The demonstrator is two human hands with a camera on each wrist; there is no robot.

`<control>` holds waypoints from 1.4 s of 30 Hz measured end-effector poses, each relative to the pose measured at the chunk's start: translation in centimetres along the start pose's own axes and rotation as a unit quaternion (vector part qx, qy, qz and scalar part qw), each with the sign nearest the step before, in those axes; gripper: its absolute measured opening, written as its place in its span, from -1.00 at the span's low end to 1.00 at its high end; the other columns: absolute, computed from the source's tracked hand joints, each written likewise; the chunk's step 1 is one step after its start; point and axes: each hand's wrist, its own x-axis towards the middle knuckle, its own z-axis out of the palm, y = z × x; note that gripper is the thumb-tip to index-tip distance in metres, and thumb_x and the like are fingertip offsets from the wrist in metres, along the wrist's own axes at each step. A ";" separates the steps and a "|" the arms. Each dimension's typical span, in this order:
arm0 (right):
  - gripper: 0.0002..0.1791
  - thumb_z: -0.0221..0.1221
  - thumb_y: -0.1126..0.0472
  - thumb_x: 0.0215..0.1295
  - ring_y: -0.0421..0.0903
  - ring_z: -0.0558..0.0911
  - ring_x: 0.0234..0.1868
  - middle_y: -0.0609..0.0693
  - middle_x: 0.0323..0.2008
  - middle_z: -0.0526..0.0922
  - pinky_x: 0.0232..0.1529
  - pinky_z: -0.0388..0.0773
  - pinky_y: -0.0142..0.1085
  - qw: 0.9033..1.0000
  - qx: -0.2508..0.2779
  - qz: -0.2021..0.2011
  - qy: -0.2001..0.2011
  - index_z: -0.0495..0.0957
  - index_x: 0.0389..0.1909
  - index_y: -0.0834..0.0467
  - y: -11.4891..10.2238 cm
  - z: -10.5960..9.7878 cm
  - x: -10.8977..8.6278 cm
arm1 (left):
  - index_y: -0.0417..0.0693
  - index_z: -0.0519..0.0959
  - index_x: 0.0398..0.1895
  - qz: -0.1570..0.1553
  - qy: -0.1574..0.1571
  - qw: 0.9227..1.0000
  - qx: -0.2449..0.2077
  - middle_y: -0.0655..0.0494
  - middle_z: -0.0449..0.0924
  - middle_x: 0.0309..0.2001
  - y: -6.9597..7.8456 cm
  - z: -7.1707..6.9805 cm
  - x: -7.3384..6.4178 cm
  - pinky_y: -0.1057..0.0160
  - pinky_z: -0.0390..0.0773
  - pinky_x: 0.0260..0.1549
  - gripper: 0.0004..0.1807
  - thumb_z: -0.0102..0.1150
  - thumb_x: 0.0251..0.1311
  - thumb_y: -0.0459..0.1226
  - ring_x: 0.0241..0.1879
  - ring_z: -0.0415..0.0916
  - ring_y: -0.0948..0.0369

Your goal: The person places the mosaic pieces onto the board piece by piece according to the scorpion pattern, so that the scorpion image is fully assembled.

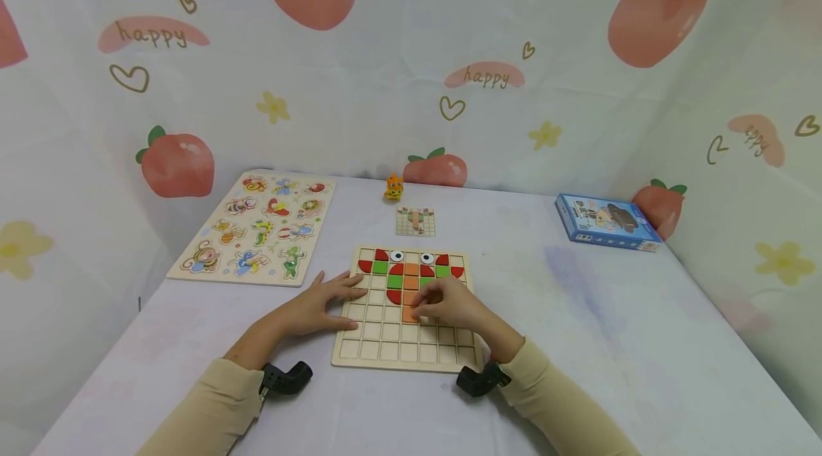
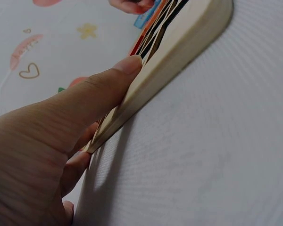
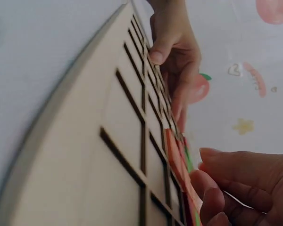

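A wooden grid board [image 1: 369, 354] lies on the table with colored pieces set in its upper cells. My left hand [image 1: 315, 306] rests along the board's left edge with thumb and fingers spread; in the left wrist view its thumb [image 2: 108, 84] touches the board's rim. My right hand [image 1: 452, 305] is over the middle, fingers bent, fingertips at the lowest orange square [image 1: 408, 315]. In the right wrist view the thumb and index finger [image 3: 203, 181] are apart, with nothing visible between them; the index tip is by the orange piece [image 3: 176, 157]. Whether it touches is unclear.
Behind the board lies a small pattern card [image 1: 415, 222], with an orange toy figure [image 1: 394, 187] beyond it. A wooden insect puzzle [image 1: 260, 228] is at the back left. At the back right sits a blue box [image 1: 606, 222]. A patterned cloth hangs behind the table.
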 end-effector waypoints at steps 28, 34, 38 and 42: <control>-0.65 0.31 0.18 0.10 -0.19 0.51 -0.47 0.04 -0.29 0.65 -0.43 0.49 -0.40 0.997 0.044 0.029 -0.051 0.61 -0.12 0.27 3.7 -6.7 -6.3 | -0.02 0.42 0.24 0.015 -0.001 1.000 -0.005 0.02 0.10 0.43 -0.2 -0.1 0.0 -0.24 -0.51 0.35 -0.26 0.30 -0.02 0.07 0.47 -0.16 -0.05; -0.63 0.29 0.21 0.11 -0.18 0.53 -0.48 0.21 -0.21 0.65 -0.43 0.55 -0.38 0.997 0.056 0.033 -0.051 0.59 -0.08 0.33 5.2 -7.9 -8.2 | -0.02 0.42 0.24 0.016 -0.001 1.000 -0.003 0.02 0.11 0.43 -0.2 -0.1 0.1 -0.24 -0.50 0.35 -0.26 0.30 -0.03 0.08 0.47 -0.16 -0.05; -0.65 0.29 0.22 0.12 -0.18 0.55 -0.48 0.19 -0.35 0.66 -0.43 0.52 -0.38 0.997 0.054 0.042 -0.043 0.59 -0.11 0.34 6.1 -8.5 -9.3 | -0.03 0.43 0.23 0.018 0.000 1.000 -0.002 0.01 0.12 0.42 -0.3 -0.1 0.0 -0.25 -0.49 0.34 -0.26 0.30 -0.03 0.07 0.46 -0.15 -0.05; -0.68 0.27 0.22 0.12 -0.21 0.56 -0.48 0.10 -0.48 0.64 -0.40 0.51 -0.38 0.995 0.069 0.060 -0.046 0.60 -0.15 0.34 6.9 -8.8 -10.3 | -0.04 0.43 0.23 0.018 0.001 1.000 -0.005 0.01 0.12 0.42 -0.3 -0.1 0.0 -0.26 -0.49 0.34 -0.27 0.31 -0.03 0.06 0.46 -0.15 -0.05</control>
